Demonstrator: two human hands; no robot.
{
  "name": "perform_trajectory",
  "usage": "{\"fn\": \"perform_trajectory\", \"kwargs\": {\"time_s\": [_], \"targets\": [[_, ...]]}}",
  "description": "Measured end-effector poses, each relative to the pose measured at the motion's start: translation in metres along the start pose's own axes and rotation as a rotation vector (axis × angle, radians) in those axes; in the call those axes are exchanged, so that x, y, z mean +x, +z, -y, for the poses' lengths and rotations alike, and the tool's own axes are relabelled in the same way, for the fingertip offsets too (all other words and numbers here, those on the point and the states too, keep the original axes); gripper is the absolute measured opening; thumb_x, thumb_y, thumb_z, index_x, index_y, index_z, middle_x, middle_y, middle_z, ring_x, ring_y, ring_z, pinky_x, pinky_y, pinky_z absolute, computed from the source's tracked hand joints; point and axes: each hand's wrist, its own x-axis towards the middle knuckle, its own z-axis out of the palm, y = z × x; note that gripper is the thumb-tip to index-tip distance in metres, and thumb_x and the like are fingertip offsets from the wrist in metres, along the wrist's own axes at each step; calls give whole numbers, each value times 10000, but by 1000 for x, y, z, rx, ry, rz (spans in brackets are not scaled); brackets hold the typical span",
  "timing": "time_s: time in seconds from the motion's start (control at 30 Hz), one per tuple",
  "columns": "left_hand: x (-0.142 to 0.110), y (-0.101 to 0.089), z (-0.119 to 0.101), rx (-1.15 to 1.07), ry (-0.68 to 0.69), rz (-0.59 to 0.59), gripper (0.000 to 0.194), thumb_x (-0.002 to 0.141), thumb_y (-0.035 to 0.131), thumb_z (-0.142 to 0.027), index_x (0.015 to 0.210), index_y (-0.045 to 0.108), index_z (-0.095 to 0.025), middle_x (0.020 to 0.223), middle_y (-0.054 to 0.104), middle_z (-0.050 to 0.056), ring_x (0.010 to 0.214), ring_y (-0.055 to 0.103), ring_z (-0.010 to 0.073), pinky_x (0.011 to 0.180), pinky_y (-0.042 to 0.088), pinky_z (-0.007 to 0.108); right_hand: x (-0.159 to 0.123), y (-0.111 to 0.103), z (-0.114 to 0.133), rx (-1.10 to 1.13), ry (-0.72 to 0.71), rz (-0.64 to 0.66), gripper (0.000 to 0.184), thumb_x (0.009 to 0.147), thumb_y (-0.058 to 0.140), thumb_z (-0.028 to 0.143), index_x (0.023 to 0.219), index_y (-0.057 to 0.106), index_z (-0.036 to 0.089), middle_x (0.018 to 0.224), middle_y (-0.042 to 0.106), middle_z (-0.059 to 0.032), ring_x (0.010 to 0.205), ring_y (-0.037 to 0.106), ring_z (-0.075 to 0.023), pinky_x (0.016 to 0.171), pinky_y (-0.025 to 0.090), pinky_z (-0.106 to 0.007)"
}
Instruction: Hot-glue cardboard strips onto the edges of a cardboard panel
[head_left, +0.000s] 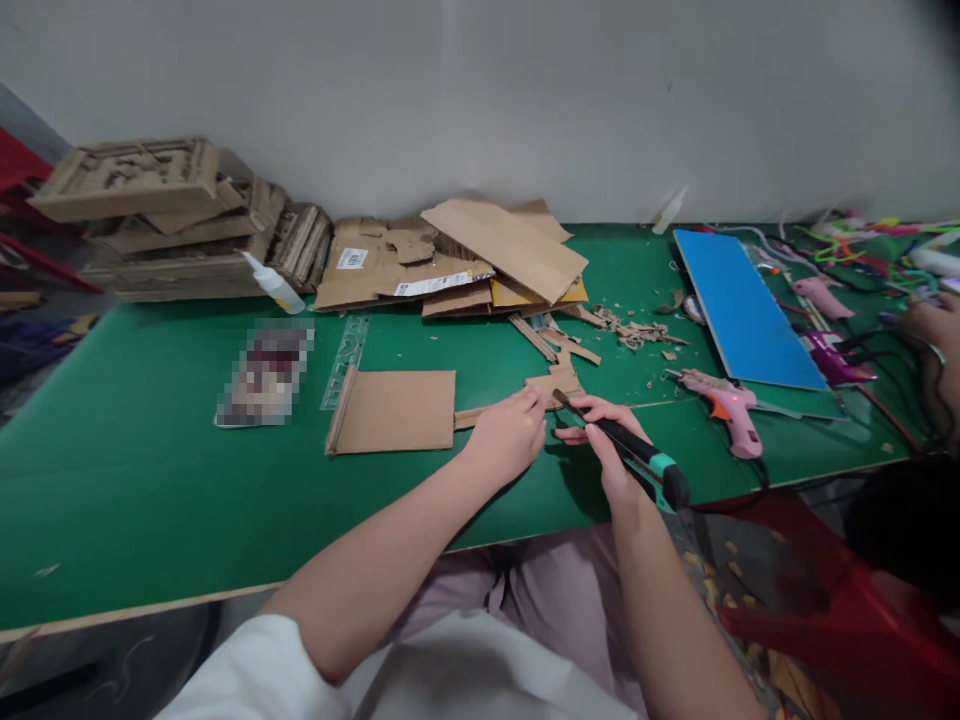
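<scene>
My left hand (508, 435) rests on the green table with its fingers pressed together on a small cardboard piece (564, 376), holding it at its near edge. My right hand (611, 445) is wrapped round a black and teal utility knife (628, 442), whose tip points at the cardboard just right of my left fingertips. Whether the tip touches it I cannot tell. A narrow cardboard strip (468, 418) runs under my left hand. Left of it lies a flat cardboard rectangle (397, 410) with a layered strip along its left edge.
Stacked cardboard frames (172, 240) and flat cardboard sheets (502, 245) line the wall. Cardboard scraps (634, 330) lie ahead. A pink glue gun (731, 405), a blue board (750, 310) and cables are on the right, near another person's hand (934, 325). A glue bottle (276, 285) and ruler (346, 360) are left.
</scene>
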Motion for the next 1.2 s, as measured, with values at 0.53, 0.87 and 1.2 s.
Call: {"fn": "perform_trajectory", "kwargs": {"time_s": [0.53, 0.87, 1.2], "targets": [[2, 0, -1, -18, -26, 9, 349, 866, 407, -178, 1175, 520, -60, 1244, 551, 146, 1170, 514, 230, 963, 456, 329, 8, 4, -23, 121, -202, 1, 89, 807, 546, 356, 832, 564, 273, 1057, 645, -33, 731, 674, -149, 572, 533, -251], [5, 1, -4, 54, -31, 50, 372, 851, 431, -163, 1188, 512, -25, 1266, 531, 177, 1194, 495, 231, 1017, 402, 323, 6, 6, -15, 58, -232, 27, 47, 831, 527, 244, 829, 526, 196, 1029, 591, -56, 461, 569, -65, 474, 484, -247], [4, 5, -3, 53, -13, -13, 340, 857, 409, -151, 1145, 536, -24, 1232, 554, 194, 1176, 513, 232, 989, 432, 338, -4, 6, -13, 20, -250, 15, 25, 822, 530, 206, 800, 527, 195, 989, 604, -42, 464, 554, -56, 488, 488, -232]]}}
